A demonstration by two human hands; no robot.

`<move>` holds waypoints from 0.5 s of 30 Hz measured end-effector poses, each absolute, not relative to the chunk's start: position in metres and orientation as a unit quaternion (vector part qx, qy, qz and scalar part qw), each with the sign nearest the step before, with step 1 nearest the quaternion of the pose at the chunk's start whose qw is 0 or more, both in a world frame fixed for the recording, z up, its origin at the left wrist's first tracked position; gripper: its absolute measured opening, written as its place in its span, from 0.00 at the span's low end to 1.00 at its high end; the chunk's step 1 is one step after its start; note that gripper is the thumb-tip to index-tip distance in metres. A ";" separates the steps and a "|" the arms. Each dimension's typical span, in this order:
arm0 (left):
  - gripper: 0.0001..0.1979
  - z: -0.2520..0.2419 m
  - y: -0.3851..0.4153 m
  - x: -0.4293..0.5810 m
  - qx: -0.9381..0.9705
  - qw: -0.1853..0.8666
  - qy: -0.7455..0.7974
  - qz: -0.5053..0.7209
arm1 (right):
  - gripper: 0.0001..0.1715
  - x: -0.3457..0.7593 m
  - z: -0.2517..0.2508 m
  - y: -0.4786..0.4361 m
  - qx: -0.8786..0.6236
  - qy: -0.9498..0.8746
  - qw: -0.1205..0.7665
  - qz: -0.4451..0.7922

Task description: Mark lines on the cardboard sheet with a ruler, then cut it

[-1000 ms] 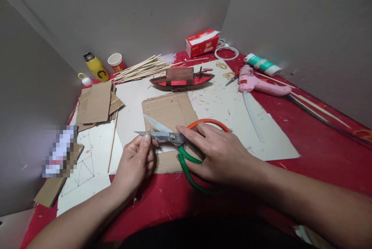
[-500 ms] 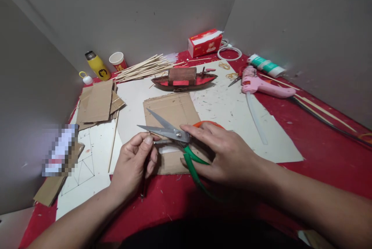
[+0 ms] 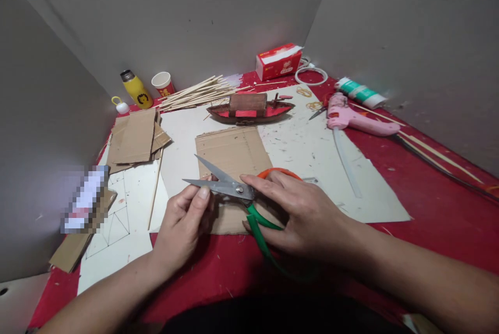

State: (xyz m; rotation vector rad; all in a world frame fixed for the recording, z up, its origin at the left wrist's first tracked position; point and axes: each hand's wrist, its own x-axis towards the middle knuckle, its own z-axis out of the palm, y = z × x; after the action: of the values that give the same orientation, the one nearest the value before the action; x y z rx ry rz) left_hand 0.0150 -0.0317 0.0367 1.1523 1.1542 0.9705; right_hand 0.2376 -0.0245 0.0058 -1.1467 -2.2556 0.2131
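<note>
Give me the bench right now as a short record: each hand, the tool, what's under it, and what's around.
Right hand: on the handles of the scissors
Left hand: thumb at the lower blade; anything else gripped is unclear
Blades: open, pointing left
Below scissors: cardboard piece
Beyond cardboard: model boat
Right side: pink glue gun
Far side, left to right: yellow bottle, paper cup, wooden sticks, red tissue pack

Scissors (image 3: 240, 190) grn/orng handles (image 3: 256, 227), gry blades (image 3: 220, 187); boat (image 3: 248, 101) brn w/ red.
</note>
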 end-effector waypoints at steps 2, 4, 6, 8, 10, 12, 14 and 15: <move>0.22 0.035 -0.032 0.015 0.510 0.554 0.511 0.415 | 0.34 0.237 0.005 -0.025 -0.429 -0.850 0.297 0.077; 0.22 0.033 -0.032 0.015 0.524 0.535 0.517 0.415 | 0.33 0.237 0.005 -0.025 -0.426 -0.851 0.301 0.060; 0.22 0.032 -0.032 0.016 0.523 0.541 0.509 0.418 | 0.32 0.237 0.005 -0.024 -0.423 -0.852 0.305 0.038; 0.22 0.032 -0.032 0.016 0.505 0.563 0.497 0.426 | 0.31 0.237 0.004 -0.024 -0.420 -0.854 0.307 0.022; 0.23 0.032 -0.032 0.017 0.481 0.589 0.486 0.430 | 0.31 0.238 0.004 -0.024 -0.421 -0.855 0.304 0.011; 0.24 0.034 -0.031 0.019 0.461 0.611 0.478 0.432 | 0.31 0.238 0.003 -0.024 -0.424 -0.856 0.296 0.000; 0.25 0.035 -0.031 0.020 0.442 0.628 0.475 0.429 | 0.31 0.238 0.003 -0.024 -0.427 -0.856 0.290 -0.010; 0.25 0.036 -0.030 0.021 0.435 0.633 0.477 0.428 | 0.31 0.238 0.002 -0.024 -0.429 -0.856 0.288 -0.014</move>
State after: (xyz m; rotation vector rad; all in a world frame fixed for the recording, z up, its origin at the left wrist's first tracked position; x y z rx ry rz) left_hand 0.0206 -0.0305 0.0356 0.9945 1.0904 0.9796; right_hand 0.2378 -0.0241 0.0024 -1.1442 -2.2861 -0.0385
